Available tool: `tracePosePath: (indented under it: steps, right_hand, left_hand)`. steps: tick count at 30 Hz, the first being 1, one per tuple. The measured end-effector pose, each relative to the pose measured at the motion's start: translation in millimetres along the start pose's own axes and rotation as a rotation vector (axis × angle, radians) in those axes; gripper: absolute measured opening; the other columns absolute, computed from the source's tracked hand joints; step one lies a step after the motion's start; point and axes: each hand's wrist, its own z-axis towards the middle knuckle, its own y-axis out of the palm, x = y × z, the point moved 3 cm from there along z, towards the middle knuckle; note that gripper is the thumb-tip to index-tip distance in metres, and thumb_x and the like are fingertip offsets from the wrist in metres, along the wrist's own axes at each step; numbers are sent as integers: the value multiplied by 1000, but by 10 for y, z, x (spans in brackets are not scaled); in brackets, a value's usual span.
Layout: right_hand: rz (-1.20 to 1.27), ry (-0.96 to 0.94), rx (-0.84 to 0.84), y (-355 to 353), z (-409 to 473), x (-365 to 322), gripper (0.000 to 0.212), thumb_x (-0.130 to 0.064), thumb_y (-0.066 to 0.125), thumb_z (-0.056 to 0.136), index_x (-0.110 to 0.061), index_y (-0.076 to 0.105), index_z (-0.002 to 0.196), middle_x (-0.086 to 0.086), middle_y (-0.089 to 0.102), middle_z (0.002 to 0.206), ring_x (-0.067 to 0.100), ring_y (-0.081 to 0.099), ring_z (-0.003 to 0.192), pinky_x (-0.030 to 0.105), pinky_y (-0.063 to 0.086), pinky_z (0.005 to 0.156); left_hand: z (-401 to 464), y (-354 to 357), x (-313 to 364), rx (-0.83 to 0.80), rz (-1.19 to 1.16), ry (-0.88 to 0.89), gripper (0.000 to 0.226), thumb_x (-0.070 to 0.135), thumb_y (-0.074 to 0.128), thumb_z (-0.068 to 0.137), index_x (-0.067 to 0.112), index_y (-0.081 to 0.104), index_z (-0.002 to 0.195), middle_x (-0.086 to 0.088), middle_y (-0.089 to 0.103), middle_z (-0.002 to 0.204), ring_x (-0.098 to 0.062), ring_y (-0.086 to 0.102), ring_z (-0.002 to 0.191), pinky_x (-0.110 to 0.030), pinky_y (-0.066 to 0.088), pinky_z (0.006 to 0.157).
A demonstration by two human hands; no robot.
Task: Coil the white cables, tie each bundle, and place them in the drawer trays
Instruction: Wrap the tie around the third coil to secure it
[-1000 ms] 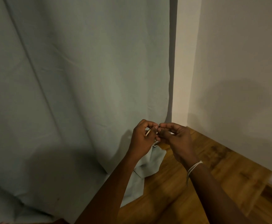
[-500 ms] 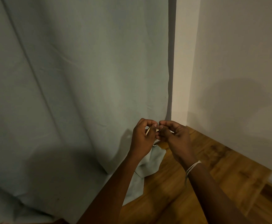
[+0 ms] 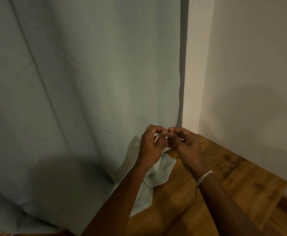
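Observation:
My left hand (image 3: 152, 144) and my right hand (image 3: 185, 145) meet in front of me, fingertips pinched together over a small pale piece, a thin white tie or cable end (image 3: 157, 137). Only a short pale strip shows between my left fingers; the rest is hidden by both hands. A white string band (image 3: 203, 178) circles my right wrist. No cable bundle, drawer or tray is in view.
A large pale grey-blue cloth (image 3: 88, 91) hangs across the left and middle, its lower corner pooling on the wooden surface (image 3: 224, 184). A white wall corner (image 3: 241, 65) stands at the right.
Both hands stay pinched together in nearly the same place; the fingers have shifted only slightly.

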Motion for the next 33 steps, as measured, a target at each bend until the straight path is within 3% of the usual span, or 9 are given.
tracePosePath:
  steps: [5,10,15,22,28,33]
  right_hand:
    - [-8,9,9,3,8,3,15,-7,62,95,-5,72,106,13,75,93,25,75,77,33,63,73]
    - [-19,3,4,7,3,-17,15,-7,62,95,-7,73,105,10,75,90,22,75,76,29,62,70]
    - [-6,13,15,-5,3,-3,15,-7,62,95,-7,72,106,11,75,90,24,75,75,31,62,71]
    - [-30,-11,5,3,15,-38,16,-6,62,95,-5,73,106,11,75,90,21,75,75,27,61,68]
    - [-39,-12,-2,-9,28,-33,15,-6,64,94,-4,72,106,12,76,89,20,75,74,30,62,69]
    - [-29,-35,24,-7,16,-40,16,-8,64,94,-5,72,107,10,75,93,20,75,78,29,62,70]
  left_hand:
    - [-12,4,24,-13,-23,1,13,18,55,98,9,63,102,-3,63,100,0,63,86,-7,49,66]
    - [-18,17,12,-25,-19,5,13,20,56,98,10,63,103,-1,63,100,-10,64,90,-13,53,71]
    - [-9,19,41,-35,-8,19,11,17,54,99,13,63,102,4,60,99,6,59,91,-5,47,70]
    - [-1,32,-8,-19,-23,12,13,21,54,99,12,63,103,3,61,101,-11,63,93,-13,53,73]
    - [-3,26,2,-5,-59,-17,6,20,56,98,18,62,98,-5,66,100,-13,66,87,-10,49,67]
    - [9,44,-3,28,-62,-20,6,22,56,98,22,62,98,-2,67,100,-17,68,89,-16,53,70]
